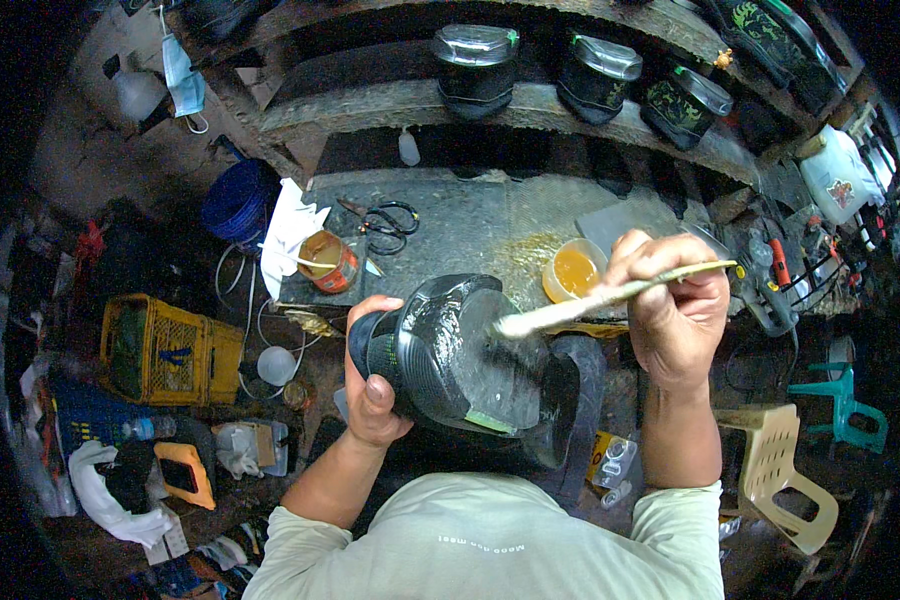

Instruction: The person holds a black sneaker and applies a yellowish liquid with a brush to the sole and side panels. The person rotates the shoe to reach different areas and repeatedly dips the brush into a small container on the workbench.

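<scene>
My left hand [372,408] is closed around the side of a black, shoe-like piece [438,350], thumb toward me. One part of it is glossy and wrinkled; the flat grey face is turned up, with a green strip along its lower edge. A pale, slender brush [600,305] is pinched in my right hand [678,320]. Its whitish tip lies over the grey face; whether it touches cannot be told. Beyond the piece, close to the brush, a tub of amber liquid [574,270] stands on the workbench [450,215].
Black-handled scissors [390,225] and a red can [330,262] with a stick in it occupy the bench's left. Similar black pieces [475,75] line the shelf above. A yellow crate [170,350] stands at left, a beige plastic chair [785,475] at right.
</scene>
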`<state>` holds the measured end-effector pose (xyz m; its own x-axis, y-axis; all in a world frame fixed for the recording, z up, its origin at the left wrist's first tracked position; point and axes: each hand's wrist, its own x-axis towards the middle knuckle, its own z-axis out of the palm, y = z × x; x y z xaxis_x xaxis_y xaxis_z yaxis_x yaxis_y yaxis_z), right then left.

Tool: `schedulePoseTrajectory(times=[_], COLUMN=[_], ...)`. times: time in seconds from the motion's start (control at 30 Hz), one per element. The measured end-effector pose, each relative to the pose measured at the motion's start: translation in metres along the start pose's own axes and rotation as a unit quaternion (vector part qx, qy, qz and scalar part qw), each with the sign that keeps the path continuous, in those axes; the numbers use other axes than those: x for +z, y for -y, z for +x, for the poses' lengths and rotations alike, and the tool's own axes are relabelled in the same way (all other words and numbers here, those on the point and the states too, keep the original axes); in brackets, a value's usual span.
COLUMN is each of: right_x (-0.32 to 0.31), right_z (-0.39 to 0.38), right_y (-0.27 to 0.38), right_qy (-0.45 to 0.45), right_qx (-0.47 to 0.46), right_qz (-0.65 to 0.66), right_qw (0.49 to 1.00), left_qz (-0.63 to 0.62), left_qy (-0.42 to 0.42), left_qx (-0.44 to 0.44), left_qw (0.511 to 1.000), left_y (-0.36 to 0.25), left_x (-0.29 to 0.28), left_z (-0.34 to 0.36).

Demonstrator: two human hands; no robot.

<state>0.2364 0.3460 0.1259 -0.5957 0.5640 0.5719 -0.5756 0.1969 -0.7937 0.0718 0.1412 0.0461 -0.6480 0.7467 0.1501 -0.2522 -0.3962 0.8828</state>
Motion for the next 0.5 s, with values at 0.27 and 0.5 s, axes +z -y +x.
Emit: schedulePoseTrajectory(times=[0.27,0.5], right_x=[0.002,-0.041], right_z=[-0.010,-0.005], right_y=[0.001,0.007], right_qy=[0.095,-0.106], right_qx=[0.021,-0.058], right_qz=[-0.098,-0.022], right_qw=[0.990,0.992], left_qz=[-0.097,-0.196], left_qy=[-0.004,-0.044], left_qx=[-0.061,-0.106], left_qw=[0.993,0.974], left_y=[0.023,-0.006], left_x=[-0.027,-0.026], left_z=[-0.002,0.045])
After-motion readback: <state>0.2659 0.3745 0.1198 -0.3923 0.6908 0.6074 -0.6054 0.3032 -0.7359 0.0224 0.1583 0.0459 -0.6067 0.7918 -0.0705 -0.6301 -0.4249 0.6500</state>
